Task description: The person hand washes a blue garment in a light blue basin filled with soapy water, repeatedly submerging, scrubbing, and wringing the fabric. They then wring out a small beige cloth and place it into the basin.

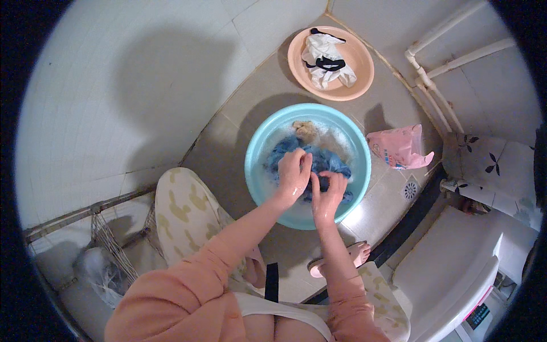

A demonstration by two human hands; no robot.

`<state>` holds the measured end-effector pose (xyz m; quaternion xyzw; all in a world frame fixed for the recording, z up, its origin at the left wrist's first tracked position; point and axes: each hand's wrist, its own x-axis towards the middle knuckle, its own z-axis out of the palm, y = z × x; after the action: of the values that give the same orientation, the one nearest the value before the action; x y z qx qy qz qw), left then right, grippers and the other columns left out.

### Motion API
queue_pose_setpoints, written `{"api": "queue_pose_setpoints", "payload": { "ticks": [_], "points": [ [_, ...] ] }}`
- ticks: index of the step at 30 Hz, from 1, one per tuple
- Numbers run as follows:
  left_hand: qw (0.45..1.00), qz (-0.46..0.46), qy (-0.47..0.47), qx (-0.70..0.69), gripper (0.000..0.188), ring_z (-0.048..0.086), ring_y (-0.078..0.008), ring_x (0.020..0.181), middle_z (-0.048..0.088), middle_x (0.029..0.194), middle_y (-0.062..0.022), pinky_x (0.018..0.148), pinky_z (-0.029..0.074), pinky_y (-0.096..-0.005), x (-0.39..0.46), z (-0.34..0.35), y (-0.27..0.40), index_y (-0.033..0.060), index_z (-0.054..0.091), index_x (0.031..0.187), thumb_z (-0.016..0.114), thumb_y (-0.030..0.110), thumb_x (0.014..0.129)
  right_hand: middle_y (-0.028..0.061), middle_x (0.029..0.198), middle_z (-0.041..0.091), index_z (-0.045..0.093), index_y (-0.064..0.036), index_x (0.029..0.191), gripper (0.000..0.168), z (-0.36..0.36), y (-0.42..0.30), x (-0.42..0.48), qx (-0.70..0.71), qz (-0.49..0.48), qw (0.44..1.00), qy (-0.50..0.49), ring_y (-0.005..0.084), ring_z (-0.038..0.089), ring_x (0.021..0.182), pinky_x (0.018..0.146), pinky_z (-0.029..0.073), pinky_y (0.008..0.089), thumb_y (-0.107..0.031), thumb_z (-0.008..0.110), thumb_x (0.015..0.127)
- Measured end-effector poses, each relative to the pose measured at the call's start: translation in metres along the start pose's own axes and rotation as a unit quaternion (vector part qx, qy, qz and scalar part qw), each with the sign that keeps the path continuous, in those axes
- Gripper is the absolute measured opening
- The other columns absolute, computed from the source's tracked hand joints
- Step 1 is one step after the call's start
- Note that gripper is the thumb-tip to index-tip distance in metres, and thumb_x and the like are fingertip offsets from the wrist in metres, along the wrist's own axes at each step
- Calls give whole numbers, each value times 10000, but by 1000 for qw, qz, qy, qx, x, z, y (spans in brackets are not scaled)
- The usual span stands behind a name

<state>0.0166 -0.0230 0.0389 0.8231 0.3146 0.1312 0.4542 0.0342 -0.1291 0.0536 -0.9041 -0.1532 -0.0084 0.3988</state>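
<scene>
A round turquoise plastic basin point(253, 179) with sudsy water stands on the floor before me. In it lies a wet blue cloth garment point(335, 162), bunched and partly under water. My left hand point(295, 173), wet and curled, grips the cloth near the basin's middle. Just to its right, my right hand point(328, 196) has its thumb and bent fingers around a darker fold of the same garment. The two hands are close together, and their grip partly hides the cloth. A beige cloth point(304, 130) sits among the foam at the far side.
Beyond stands a peach basin point(363, 81) holding a white garment with black trim point(324, 60). A pink plastic bag point(397, 147) rests right of the turquoise basin, near a floor drain point(410, 190). White pipes point(427, 79) run along the right wall; a white appliance point(444, 256) is at right.
</scene>
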Motion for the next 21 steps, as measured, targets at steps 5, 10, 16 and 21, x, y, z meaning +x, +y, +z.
{"api": "queue_pose_setpoints", "payload": {
  "ticks": [5, 10, 16, 21],
  "points": [
    [994, -48, 1, 96, 314, 539, -276, 636, 540, 686, -110, 582, 427, -408, -11, -3, -18, 68, 601, 930, 626, 328, 755, 100, 714, 511, 510, -49, 965, 228, -10, -11, -9, 35, 268, 960, -78, 254, 510, 675, 649, 413, 315, -216, 589, 831],
    [969, 64, -33, 238, 419, 401, -398, 1069, 424, 1230, -161, 849, 327, -539, -16, -13, -33, 93, 552, 1062, 619, 292, 700, 219, 1303, 353, 407, -206, 1295, 537, 5, 0, 14, -296, 31, 951, -85, 426, 334, 1159, 856, 314, 583, -421, 523, 816],
    [954, 28, -112, 278, 538, 437, -454, 1051, 295, 1319, -280, 858, 351, -568, -17, 8, -55, 150, 408, 1289, 494, 405, 823, 239, 1335, 302, 447, -262, 1266, 503, 47, 42, -2, -256, 28, 958, -123, 476, 288, 1190, 891, 257, 651, -471, 484, 811],
    [888, -186, -275, 319, 514, 516, -400, 993, 417, 1258, -234, 900, 359, -496, 14, 29, -56, 149, 455, 1260, 428, 450, 844, 244, 1282, 372, 484, -226, 1226, 474, 58, 47, 25, -231, 148, 931, -242, 495, 337, 1152, 924, 304, 598, -480, 453, 827]
  ]
}}
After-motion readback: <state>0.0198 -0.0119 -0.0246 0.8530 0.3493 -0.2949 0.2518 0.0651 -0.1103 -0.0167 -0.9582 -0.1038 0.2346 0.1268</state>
